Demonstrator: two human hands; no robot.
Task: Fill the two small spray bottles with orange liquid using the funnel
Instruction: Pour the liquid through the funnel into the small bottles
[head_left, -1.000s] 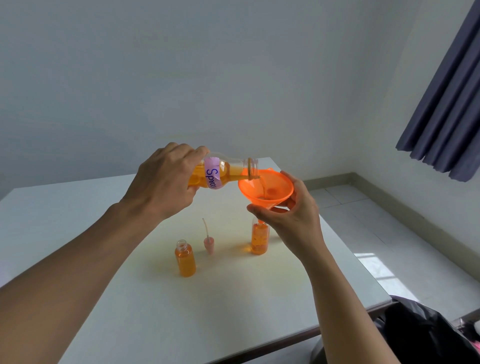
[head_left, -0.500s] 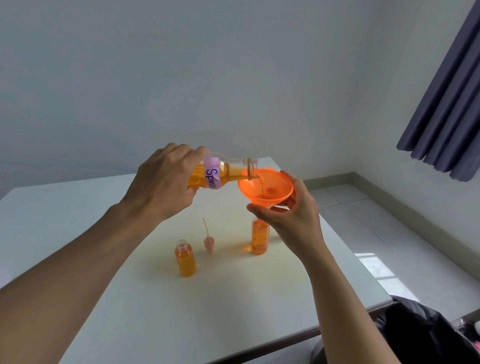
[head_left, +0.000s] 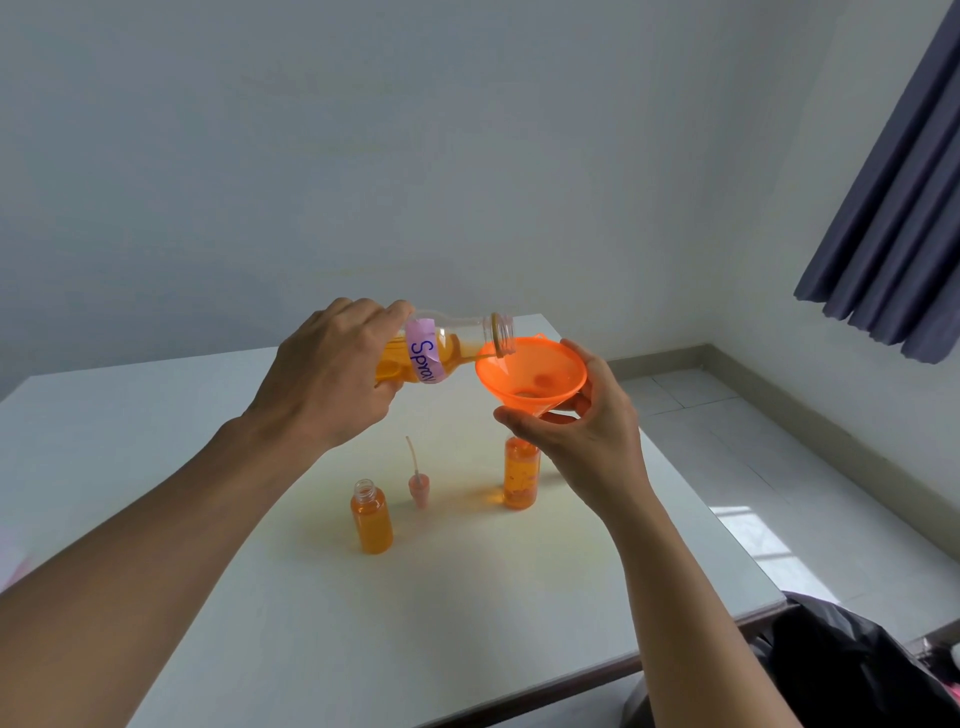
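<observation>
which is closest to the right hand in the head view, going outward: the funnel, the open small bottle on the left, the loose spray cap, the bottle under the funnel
1. Funnel: held in the right hand.
2. Bottle under the funnel: just below the fingers.
3. Loose spray cap: on the table, further left.
4. Open small bottle: farthest left, nearer the camera.

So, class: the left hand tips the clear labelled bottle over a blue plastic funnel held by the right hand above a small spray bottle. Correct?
Not quite. The head view shows an orange plastic funnel, not blue. The rest holds.
</observation>
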